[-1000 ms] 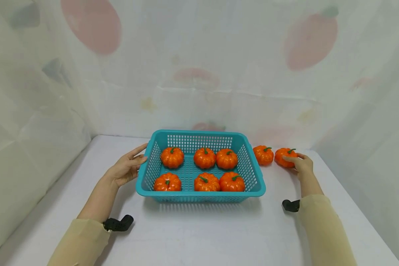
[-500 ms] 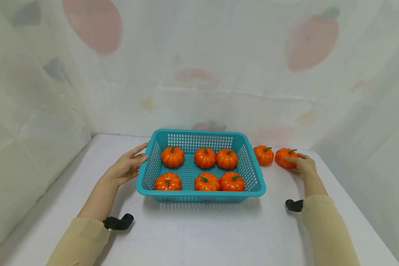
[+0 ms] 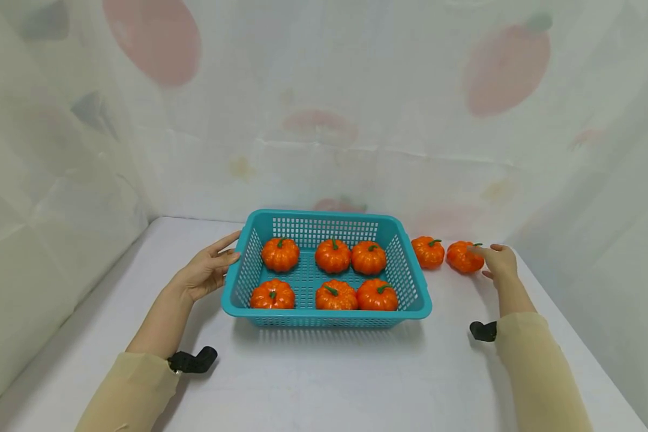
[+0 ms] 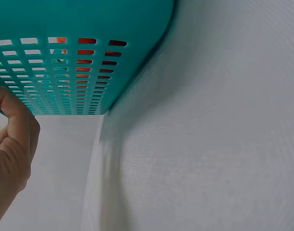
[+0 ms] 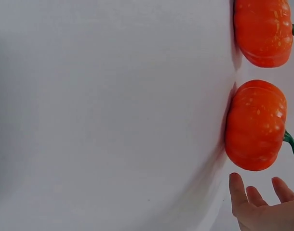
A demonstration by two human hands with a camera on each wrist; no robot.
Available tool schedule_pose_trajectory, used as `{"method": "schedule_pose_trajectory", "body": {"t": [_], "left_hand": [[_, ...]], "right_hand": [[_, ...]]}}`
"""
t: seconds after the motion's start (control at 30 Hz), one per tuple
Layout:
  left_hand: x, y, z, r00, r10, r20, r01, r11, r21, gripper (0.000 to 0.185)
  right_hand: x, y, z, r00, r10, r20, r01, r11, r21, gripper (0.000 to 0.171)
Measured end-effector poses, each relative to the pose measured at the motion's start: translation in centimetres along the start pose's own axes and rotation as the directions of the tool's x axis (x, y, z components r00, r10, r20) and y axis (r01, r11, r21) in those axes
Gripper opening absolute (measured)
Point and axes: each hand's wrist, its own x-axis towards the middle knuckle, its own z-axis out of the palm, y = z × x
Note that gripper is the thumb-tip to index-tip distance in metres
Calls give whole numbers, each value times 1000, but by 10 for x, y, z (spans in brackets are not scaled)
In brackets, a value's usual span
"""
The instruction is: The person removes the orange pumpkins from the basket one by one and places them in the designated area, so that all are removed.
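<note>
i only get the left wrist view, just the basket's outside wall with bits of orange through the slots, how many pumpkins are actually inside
Observer: Six. The head view looks down into the blue basket and shows six orange pumpkins, three in the far row and three in the near one.

Operator: ok and is the right hand gripping any pumpkin, i can't see that side at all

Observer: No. The right wrist view shows the right hand with its fingers spread just short of a pumpkin on the table, a gap visible between them.
</note>
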Motion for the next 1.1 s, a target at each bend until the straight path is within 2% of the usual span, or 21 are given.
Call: {"method": "schedule_pose_trajectory", "body": {"t": [0.2,0.5,0.8,0.97,1.1], "left_hand": [[0,0,0,1000,1,3,-1,1000,-6,73],[0,0,-1,1000,1,8,0,1000,-10,73],[0,0,-1,1000,12,15,-11,1000,-13,72],[0,0,0,1000,12,13,-12,1000,-15,72],[1,-1,0,1000,10,3,-9,1000,-11,73]], "right_hand": [[-7,-15,2,993,-55,-108,49,997,-60,97],[-18,-49,0,970,-148,-192,148,989,-16,90],[-33,-97,6,960,-229,-159,239,970,45,85],[-47,-123,20,950,-295,-106,306,946,107,83],[-58,-140,37,932,-359,-56,364,919,149,82]]}}
